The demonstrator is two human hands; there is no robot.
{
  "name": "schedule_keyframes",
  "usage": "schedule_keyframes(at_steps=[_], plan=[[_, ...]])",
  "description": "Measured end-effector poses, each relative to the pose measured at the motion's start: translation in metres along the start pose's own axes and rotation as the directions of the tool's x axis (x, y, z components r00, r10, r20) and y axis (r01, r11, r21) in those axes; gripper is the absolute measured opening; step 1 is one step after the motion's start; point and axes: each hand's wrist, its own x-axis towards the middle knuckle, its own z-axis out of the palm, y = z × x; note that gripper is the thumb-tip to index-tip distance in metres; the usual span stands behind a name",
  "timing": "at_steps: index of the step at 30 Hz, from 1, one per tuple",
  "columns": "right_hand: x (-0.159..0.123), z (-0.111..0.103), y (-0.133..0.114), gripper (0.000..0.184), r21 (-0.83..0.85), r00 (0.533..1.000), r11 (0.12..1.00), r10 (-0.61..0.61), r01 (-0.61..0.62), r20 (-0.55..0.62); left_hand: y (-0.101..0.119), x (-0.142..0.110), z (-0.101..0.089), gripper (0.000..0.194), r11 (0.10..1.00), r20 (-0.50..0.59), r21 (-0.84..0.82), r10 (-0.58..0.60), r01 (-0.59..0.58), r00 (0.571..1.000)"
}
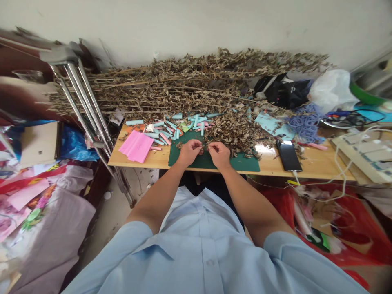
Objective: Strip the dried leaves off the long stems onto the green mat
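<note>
Over the green cutting mat (249, 164) at the table's front edge, my left hand (191, 152) and my right hand (219, 154) are close together, a small gap between them. Both have their fingers curled in a pinch; whatever sits between the fingertips is too small to make out. Just beyond and to the right of my right hand lies a heap of dried leaves (232, 132). Rolled blue and pink paper tubes (167, 130) are scattered beyond my left hand. A stack of pink paper sheets (136, 146) lies at the left on the table.
Long dried leafy stalks (171, 92) are piled along the wall. Metal crutches (88, 104) lean at the left. On the right are a black phone (288, 156), blue-purple string (304, 122) and a power strip (364, 153) with cords. A red bag (364, 232) sits below.
</note>
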Motion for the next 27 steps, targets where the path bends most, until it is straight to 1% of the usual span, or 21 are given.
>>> schedule_keyframes(at_steps=[2,5,8,10,12,14,18,20,23,27], plan=[[0.0003,0.0000,0.0005,0.013,0.066,1.000,0.998,0.023,-0.023,-0.001,0.0004,-0.0003,0.0012,0.016,0.999,-0.033,0.043,0.005,-0.004,0.999],[-0.0005,-0.0005,0.0004,0.016,0.093,0.999,0.996,-0.006,0.002,0.049,0.0038,-0.0010,0.0032,0.015,0.995,-0.075,0.103,0.006,0.002,0.997],[-0.0021,-0.0011,-0.0019,0.015,0.041,0.985,0.994,-0.108,0.103,0.138,0.0075,-0.0014,0.0043,0.020,0.995,-0.085,0.103,-0.004,0.013,0.996],[-0.0029,-0.0009,-0.0034,0.013,-0.005,0.970,0.985,-0.171,0.174,0.175,0.0075,-0.0015,0.0042,0.022,0.995,-0.078,0.096,-0.007,0.015,0.997],[-0.0031,0.0000,-0.0035,0.014,-0.046,0.967,0.979,-0.188,0.199,0.173,0.0054,-0.0015,0.0034,0.021,0.997,-0.062,0.075,-0.007,0.012,0.998],[-0.0028,0.0014,-0.0017,0.018,-0.073,0.972,0.980,-0.175,0.188,0.155,0.0021,-0.0015,0.0022,0.021,0.999,-0.032,0.039,0.004,-0.002,0.999],[-0.0013,0.0032,0.0027,0.026,-0.093,0.974,0.977,-0.180,0.194,0.141,-0.0008,-0.0011,0.0000,0.031,1.000,0.020,-0.024,0.019,-0.019,1.000],[-0.0007,0.0029,0.0023,0.023,-0.108,0.969,0.971,-0.198,0.215,0.149,0.0004,-0.0008,-0.0003,0.035,0.999,0.024,-0.034,0.015,-0.014,1.000],[-0.0009,0.0016,-0.0014,0.017,-0.149,0.966,0.963,-0.200,0.224,0.162,0.0024,-0.0010,0.0002,0.034,0.999,0.020,-0.038,0.011,-0.010,1.000],[-0.0031,0.0007,-0.0053,0.016,-0.232,0.963,0.943,-0.200,0.239,0.180,0.0025,-0.0022,0.0019,0.033,1.000,-0.003,0.007,0.015,-0.015,1.000]])
